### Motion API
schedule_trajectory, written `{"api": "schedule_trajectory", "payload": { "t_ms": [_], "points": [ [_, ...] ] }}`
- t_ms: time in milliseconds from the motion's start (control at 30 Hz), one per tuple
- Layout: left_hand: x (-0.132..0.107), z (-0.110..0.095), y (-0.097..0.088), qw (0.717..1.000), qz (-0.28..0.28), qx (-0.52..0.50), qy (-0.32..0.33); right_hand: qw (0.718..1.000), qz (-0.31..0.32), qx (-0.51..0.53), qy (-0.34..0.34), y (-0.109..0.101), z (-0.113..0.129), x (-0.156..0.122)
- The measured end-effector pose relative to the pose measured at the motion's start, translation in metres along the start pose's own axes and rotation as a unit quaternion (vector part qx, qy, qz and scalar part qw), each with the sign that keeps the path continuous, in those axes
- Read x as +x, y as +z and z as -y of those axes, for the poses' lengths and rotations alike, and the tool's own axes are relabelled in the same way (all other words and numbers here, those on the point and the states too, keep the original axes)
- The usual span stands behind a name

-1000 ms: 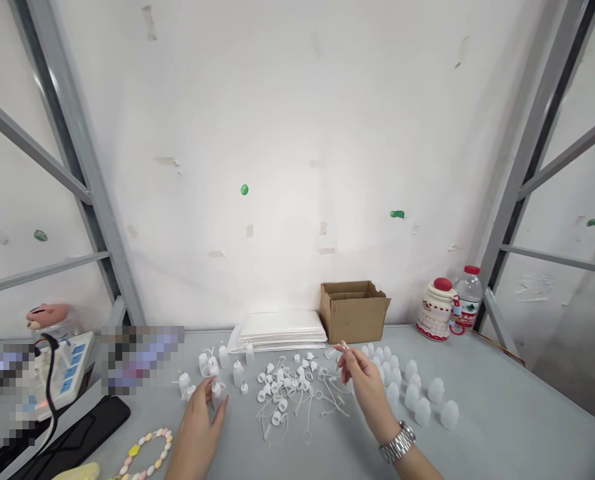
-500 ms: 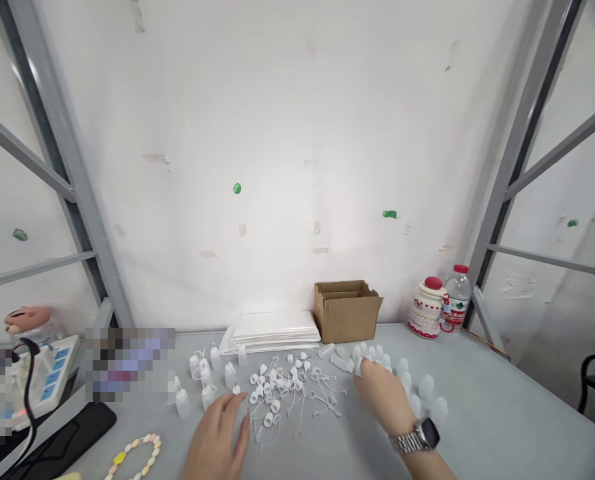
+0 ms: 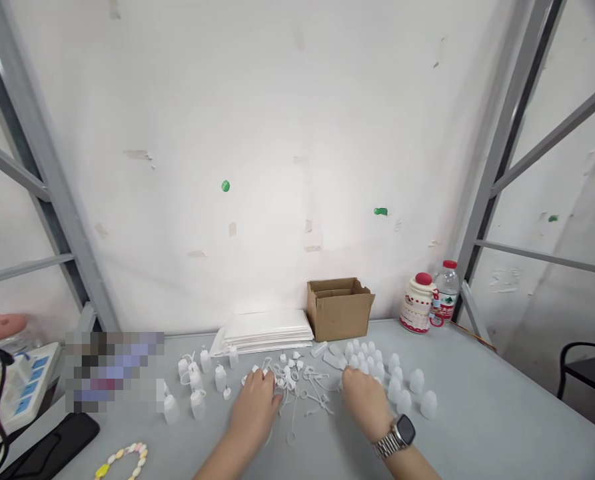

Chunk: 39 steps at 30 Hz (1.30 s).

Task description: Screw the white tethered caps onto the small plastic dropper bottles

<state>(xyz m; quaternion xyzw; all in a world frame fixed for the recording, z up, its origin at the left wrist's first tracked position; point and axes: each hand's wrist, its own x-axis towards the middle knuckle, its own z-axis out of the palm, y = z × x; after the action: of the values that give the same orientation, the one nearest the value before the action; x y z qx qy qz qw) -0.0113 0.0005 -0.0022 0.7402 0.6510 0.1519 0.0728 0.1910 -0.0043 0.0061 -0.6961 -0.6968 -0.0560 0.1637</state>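
My left hand [image 3: 257, 405] reaches into the pile of white caps with thin loops [image 3: 288, 381], its fingers curled down among them. Whatever those fingertips hold is hidden under the hand. My right hand [image 3: 366, 399], with a watch [image 3: 402, 432] on its wrist, is closed just right of the pile. It is beside the group of small translucent bottles [image 3: 372, 363], and its fingertips are turned away from view. Several small bottles with caps and loops [image 3: 196, 380] stand upright to the left of my left hand.
Behind the caps lie a stack of white sheets or envelopes [image 3: 264, 330] and an open cardboard box [image 3: 340, 313]. A cream jar with a red lid [image 3: 418, 303] and a water bottle [image 3: 447, 293] stand back right. A black phone [image 3: 52, 450] and a bead bracelet [image 3: 140, 453] lie front left.
My left hand has moved right and forward onto the caps, and its spread fingers have curled. My right hand has drawn back slightly from the bottles. The whole view has shifted a little.
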Motion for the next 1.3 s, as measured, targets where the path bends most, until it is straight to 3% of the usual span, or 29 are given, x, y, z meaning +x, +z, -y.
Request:
{"api": "schedule_trajectory", "payload": {
  "t_ms": [167, 300, 400, 567, 700, 900, 1100, 1300],
  "points": [
    [-0.001, 0.004, 0.003, 0.997, -0.029, -0.065, 0.005, 1.000, 0.010, 0.016, 0.000, -0.011, 0.012, 0.004],
    [-0.001, 0.004, -0.002, 0.977, -0.068, -0.203, 0.019, 0.990, -0.024, 0.141, 0.001, -0.015, 0.016, 0.006],
    [0.002, 0.004, -0.005, 0.933, -0.061, -0.355, -0.006, 0.962, -0.017, 0.271, 0.003, -0.011, 0.019, 0.006],
    [0.007, 0.007, -0.007, 0.820, -0.022, -0.567, -0.070, 0.881, 0.024, 0.472, 0.006, -0.001, 0.028, 0.004],
    [0.006, 0.010, -0.010, 0.793, -0.027, -0.600, -0.101, 0.815, 0.094, 0.572, 0.017, 0.000, 0.035, 0.001],
    [0.003, 0.008, -0.010, 0.757, -0.005, -0.642, -0.117, 0.767, 0.150, 0.623, 0.041, -0.003, 0.041, 0.000],
    [0.003, 0.006, -0.010, 0.725, 0.014, -0.675, -0.137, 0.767, 0.130, 0.627, 0.044, 0.002, 0.042, 0.001],
    [0.004, 0.006, -0.008, 0.739, 0.027, -0.659, -0.134, 0.764, 0.099, 0.635, 0.057, 0.004, 0.041, 0.001]
  ]
}}
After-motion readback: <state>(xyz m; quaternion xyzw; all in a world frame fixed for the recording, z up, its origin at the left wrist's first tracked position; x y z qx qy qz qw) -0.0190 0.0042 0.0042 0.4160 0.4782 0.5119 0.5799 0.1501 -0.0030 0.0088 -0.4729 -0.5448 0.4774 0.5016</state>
